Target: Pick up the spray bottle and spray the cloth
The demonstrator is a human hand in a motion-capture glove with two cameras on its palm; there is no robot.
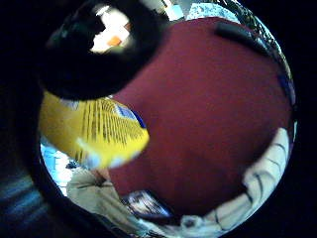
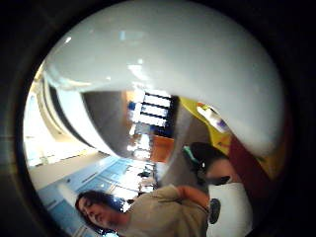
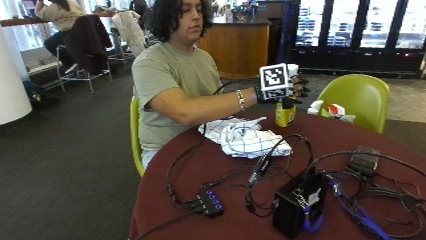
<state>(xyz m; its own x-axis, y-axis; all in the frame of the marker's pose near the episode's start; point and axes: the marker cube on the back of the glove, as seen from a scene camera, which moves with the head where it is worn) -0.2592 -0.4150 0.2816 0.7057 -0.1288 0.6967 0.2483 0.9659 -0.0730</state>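
In the outside view a yellow spray bottle point(image 3: 285, 115) stands upright at the far side of the dark red round table point(image 3: 200, 170). My gloved right hand point(image 3: 287, 89) grips its white head from above, fingers curled round it. I cannot tell whether the bottle's base touches the table. The white cloth point(image 3: 243, 137) with dark grid lines lies crumpled on the table just left of the bottle, in front of the person. In the little finger side palm view the yellow bottle body point(image 1: 99, 131) is close, with the cloth point(image 1: 262, 183) beyond. The white bottle head point(image 2: 173, 64) fills the thumb side palm view.
A black box point(image 3: 296, 205) with tangled cables sits at the table's near side, a small black hub point(image 3: 210, 202) to its left, and a flat black device point(image 3: 363, 161) at the right. A green chair point(image 3: 356, 95) stands behind the table. A small white and red object point(image 3: 331, 109) lies beyond the bottle.
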